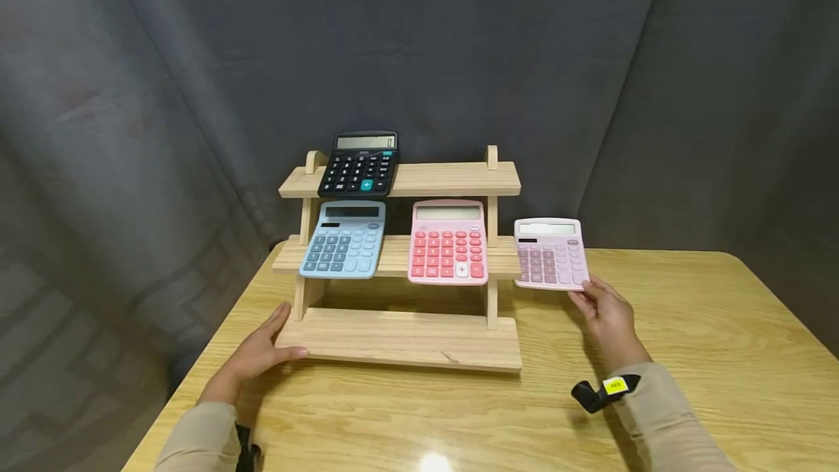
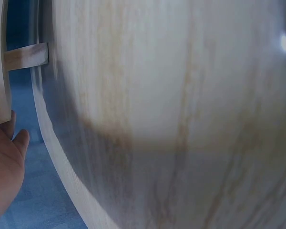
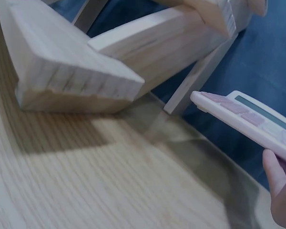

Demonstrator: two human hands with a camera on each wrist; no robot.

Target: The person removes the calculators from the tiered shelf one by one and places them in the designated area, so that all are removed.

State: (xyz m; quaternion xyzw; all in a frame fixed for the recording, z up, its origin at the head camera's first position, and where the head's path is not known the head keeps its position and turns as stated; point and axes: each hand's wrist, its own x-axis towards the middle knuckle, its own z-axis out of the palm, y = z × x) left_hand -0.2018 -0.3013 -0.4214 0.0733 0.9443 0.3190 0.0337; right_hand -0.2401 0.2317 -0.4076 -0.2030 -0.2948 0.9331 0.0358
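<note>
My right hand (image 1: pixel 609 315) pinches a pale pink-lilac calculator (image 1: pixel 552 257) by its lower right corner. It is held up just right of a three-tier wooden display stand (image 1: pixel 400 337). In the right wrist view this calculator (image 3: pixel 248 119) is tilted, apart from the stand. My left hand (image 1: pixel 255 349) holds the left end of the stand's bottom shelf, thumb along the front edge and fingers at the side. A blue calculator (image 1: pixel 344 239) and a pink calculator (image 1: pixel 448 242) lean on the middle shelf. On the top shelf, at the left, leans a black calculator (image 1: pixel 360 162).
The stand is on a wood-grain table (image 1: pixel 668 319), which extends well to the right. A dark grey curtain (image 1: pixel 406 42) hangs behind it. Black straps are on both wrists, the right one with a yellow label (image 1: pixel 615 385).
</note>
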